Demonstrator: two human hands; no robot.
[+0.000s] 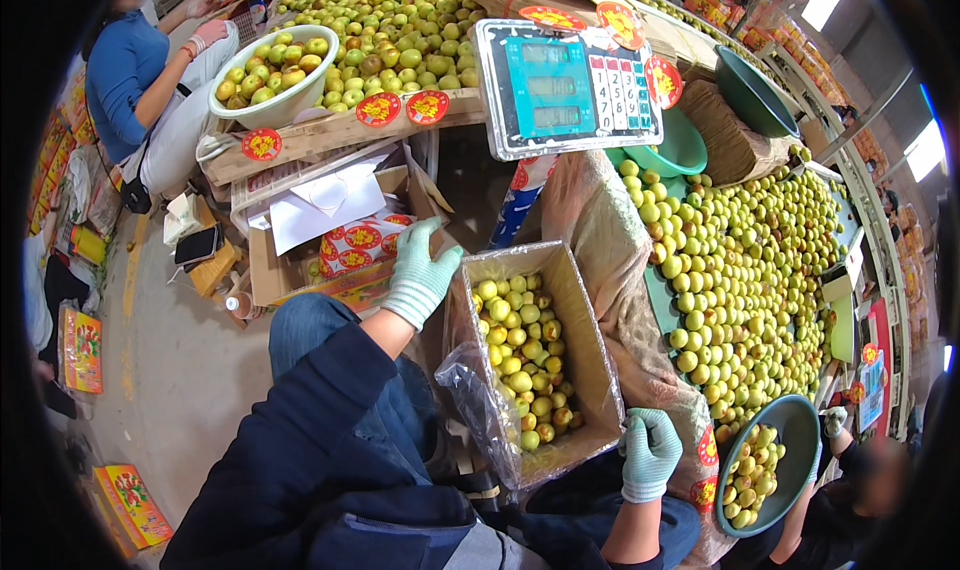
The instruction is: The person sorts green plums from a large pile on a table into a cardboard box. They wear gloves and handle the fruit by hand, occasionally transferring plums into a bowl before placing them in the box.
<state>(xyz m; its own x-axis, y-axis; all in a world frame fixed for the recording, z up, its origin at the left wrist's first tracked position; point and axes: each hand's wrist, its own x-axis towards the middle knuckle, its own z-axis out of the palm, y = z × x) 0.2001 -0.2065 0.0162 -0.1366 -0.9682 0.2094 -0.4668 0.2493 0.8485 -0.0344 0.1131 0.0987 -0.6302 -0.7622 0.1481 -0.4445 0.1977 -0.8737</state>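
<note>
An open cardboard box point(592, 345) with a clear plastic liner point(484, 409) stands before me, partly filled with green and reddish jujubes point(525, 345). The liner hangs over its near left side. My left hand point(421, 274), in a pale green knit glove, is by the far left corner of this box, fingers apart and holding nothing. Gloved the same way, my right hand point(649, 454) is at the near right corner, fingers curled by the rim. Its fingertips are partly hidden, so I cannot tell whether it grips the edge.
A digital scale display point(559, 90) rises beyond the box. Jujubes cover a sorting table point(660, 300) at right, with a dark green basin point(799, 457) at its near end. A white basin point(300, 82) sits far left, near a seated person point(131, 82). Another carton point(262, 270) holds papers and stickers.
</note>
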